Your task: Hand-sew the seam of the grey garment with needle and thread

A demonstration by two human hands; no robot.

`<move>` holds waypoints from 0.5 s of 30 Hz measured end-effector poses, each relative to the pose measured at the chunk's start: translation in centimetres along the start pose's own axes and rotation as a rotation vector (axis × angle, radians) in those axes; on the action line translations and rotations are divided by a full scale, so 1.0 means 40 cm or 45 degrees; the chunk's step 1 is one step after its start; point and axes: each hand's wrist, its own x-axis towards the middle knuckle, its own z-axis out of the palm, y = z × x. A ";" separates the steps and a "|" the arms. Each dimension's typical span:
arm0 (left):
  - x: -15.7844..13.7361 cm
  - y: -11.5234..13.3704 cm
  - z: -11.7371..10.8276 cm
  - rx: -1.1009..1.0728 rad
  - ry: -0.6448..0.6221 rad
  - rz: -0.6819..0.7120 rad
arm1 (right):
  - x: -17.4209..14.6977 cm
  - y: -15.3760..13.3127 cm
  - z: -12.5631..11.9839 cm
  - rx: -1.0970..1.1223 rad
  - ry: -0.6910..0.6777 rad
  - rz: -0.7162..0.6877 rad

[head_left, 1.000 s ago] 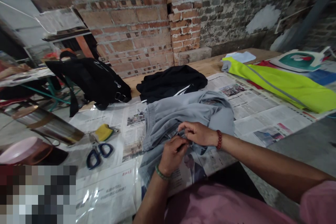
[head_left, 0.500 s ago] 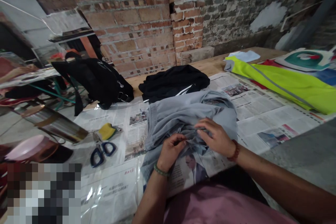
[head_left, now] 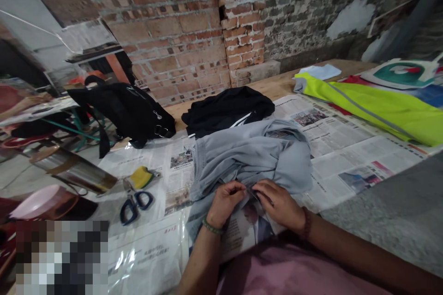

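A grey garment (head_left: 238, 152) lies bunched on newspaper in front of me. My left hand (head_left: 229, 200) is closed, thumb and forefinger pinching the garment's near edge. Close beside it, almost fingertip to fingertip, my right hand (head_left: 277, 203) has its fingers bent and pinched on the same edge. Any small thing between the fingertips is too fine to make out. To the left lie scissors (head_left: 136, 205) with dark blue handles, blades against a yellow and green sponge-like pad (head_left: 141, 176).
Newspaper (head_left: 145, 249) under clear plastic covers the table. Behind the garment are black clothing (head_left: 228, 108) and a black bag (head_left: 128, 110). A steel flask (head_left: 76, 170) and pink-lidded container (head_left: 44, 200) stand left. At right lie a neon-yellow garment (head_left: 377, 106) and an iron (head_left: 401, 73). Another person sits far left.
My right hand has come down and toward the left, from above the garment's folds to its near edge beside my left hand. My left hand stays pinched in nearly the same place.
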 end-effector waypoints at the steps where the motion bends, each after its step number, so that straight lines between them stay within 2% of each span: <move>1: 0.000 -0.001 -0.001 -0.001 -0.012 -0.007 | 0.003 0.004 0.003 0.007 -0.001 -0.014; 5: -0.002 0.004 -0.002 -0.020 -0.047 -0.027 | 0.008 0.004 0.015 0.015 -0.014 -0.038; 10: -0.003 0.012 -0.002 -0.041 -0.070 -0.024 | 0.018 -0.007 0.023 -0.021 0.068 -0.048; 15: -0.003 0.012 -0.007 -0.056 -0.095 -0.009 | 0.031 -0.007 0.033 -0.071 0.128 -0.167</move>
